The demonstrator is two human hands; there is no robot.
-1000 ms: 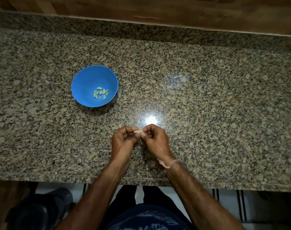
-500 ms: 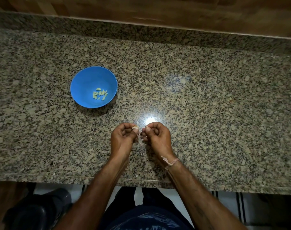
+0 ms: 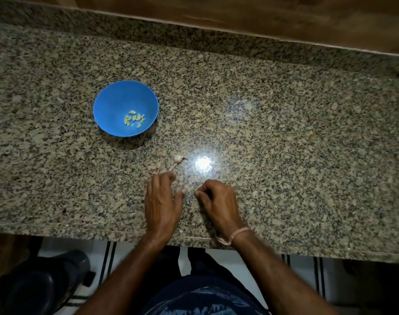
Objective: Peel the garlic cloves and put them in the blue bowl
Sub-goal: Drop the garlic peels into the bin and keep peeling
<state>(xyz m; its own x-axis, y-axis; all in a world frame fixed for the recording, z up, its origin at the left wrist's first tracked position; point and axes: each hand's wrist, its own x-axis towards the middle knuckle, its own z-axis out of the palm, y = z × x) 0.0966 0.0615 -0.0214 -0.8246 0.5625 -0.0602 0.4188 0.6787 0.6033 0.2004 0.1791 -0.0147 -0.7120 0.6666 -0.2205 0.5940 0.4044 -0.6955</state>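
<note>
The blue bowl (image 3: 107, 105) stands on the counter at the left and holds several peeled pale-green garlic cloves (image 3: 134, 119). A small whitish garlic piece (image 3: 177, 158) with a thin stalk of skin lies on the granite just left of the light glare. My left hand (image 3: 161, 202) lies flat just below it, fingers stretched toward the stalk, with nothing in its grasp. My right hand (image 3: 218, 202) rests beside it with fingers curled and the tips pinched together. Nothing shows between those tips.
The speckled granite counter (image 3: 285, 144) runs wide to the right, with a raised granite ledge and a wooden wall behind. Its front edge is just under my wrists. A dark object (image 3: 39, 287) sits on the floor at the lower left.
My hands were pinching a clove together and pulling skin apart. Now they have separated and dropped to the counter, my left hand has opened, and a garlic piece lies on the granite.
</note>
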